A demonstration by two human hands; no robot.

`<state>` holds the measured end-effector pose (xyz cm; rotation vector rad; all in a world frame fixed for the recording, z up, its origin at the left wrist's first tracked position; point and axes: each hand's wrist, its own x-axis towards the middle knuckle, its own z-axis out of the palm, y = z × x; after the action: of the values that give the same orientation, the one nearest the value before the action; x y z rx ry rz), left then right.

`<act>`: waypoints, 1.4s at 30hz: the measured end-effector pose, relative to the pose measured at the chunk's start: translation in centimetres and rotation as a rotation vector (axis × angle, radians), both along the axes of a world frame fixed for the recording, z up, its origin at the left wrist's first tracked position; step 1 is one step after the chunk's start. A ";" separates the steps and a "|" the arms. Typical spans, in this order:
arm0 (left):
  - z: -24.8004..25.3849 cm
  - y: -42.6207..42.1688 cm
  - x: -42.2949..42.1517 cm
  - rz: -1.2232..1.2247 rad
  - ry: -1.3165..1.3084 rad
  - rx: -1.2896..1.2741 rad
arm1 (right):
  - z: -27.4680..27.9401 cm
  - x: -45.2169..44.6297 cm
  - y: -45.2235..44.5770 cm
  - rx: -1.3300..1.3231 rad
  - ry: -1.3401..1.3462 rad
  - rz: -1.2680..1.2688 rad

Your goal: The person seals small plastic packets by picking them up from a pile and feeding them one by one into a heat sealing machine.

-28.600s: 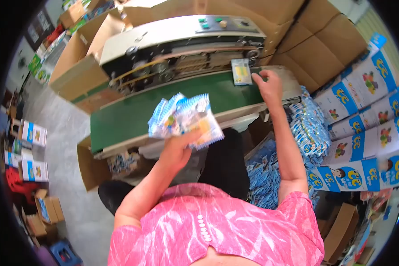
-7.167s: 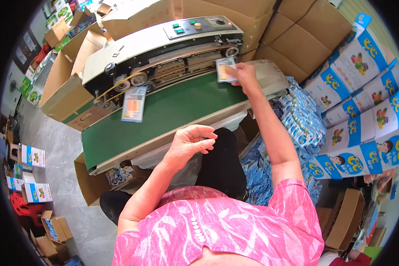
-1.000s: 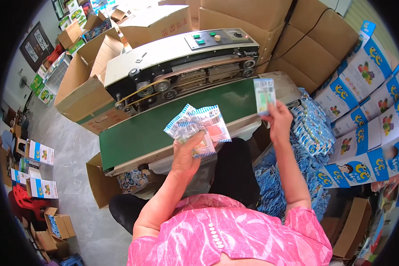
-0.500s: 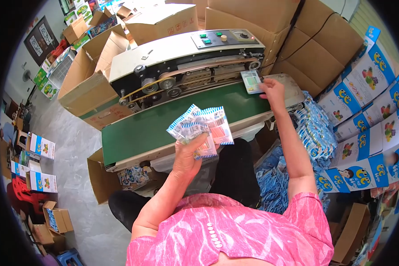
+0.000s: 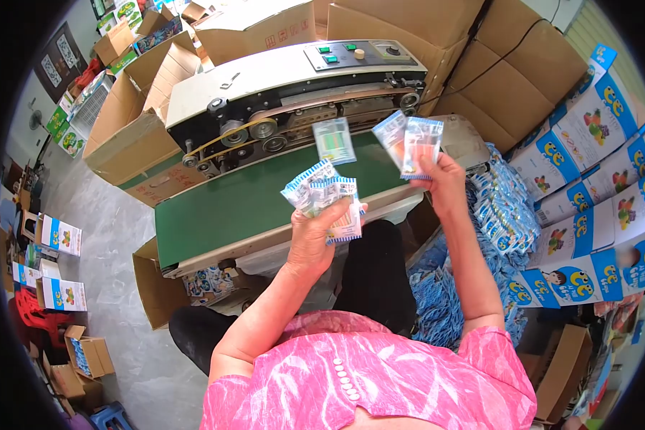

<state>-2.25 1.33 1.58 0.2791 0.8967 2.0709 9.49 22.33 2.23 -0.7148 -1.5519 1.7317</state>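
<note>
My left hand (image 5: 315, 235) is closed on a small fan of clear packets (image 5: 342, 208) with blue striped ends, over the front edge of the green belt (image 5: 215, 215). In my right hand (image 5: 443, 179), thumb and fingers pinch a packet (image 5: 421, 147) with orange-pink contents. Another packet (image 5: 390, 138) lies just left of it, partly overlapped; whether I hold that one too I cannot tell. A packet with green contents (image 5: 334, 140) lies by itself on the belt, against the rollers of the sealing machine (image 5: 287, 72).
Blue packets (image 5: 505, 208) are heaped to the right of the belt, beside printed cartons (image 5: 588, 186). Below the belt's left end is an open box (image 5: 154, 283) with packets inside. Large brown cartons (image 5: 401, 36) stand behind the machine. A red stool (image 5: 39, 312) is at far left.
The green-content packet has moved left along the belt, away from my right hand. My right hand now holds an orange-pink packet, and the fan in my left hand looks smaller.
</note>
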 end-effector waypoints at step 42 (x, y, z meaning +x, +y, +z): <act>0.4 -0.8 -0.2 -0.179 0.103 0.105 | 0.2 -0.3 -1.8 0.035 -0.089 0.235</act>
<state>-2.46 0.52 1.94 0.5083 0.7945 1.9539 9.20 20.50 2.41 -0.6194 -1.7825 1.8583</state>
